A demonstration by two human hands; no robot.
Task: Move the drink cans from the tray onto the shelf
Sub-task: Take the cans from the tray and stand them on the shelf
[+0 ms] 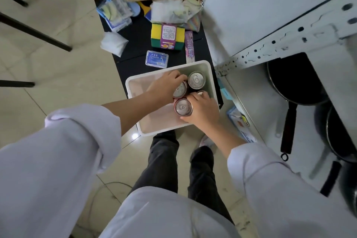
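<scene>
Inside white tray (pixel 135 91), upright silver-topped cans (pixel 196 79)

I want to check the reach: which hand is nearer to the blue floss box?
Left. The left hand is just below the blue floss box; the right hand is lower in the tray.

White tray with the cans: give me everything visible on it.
The white tray is a rectangular bin with rounded corners and raised walls, plastic by its look, smooth and plain inside. It sits level at the near end of a black table, its near edge over the floor. Four upright drink cans cluster in its right half; the left half is bare. The left hand reaches in over a red can, and the right hand wraps the nearest can.
</scene>
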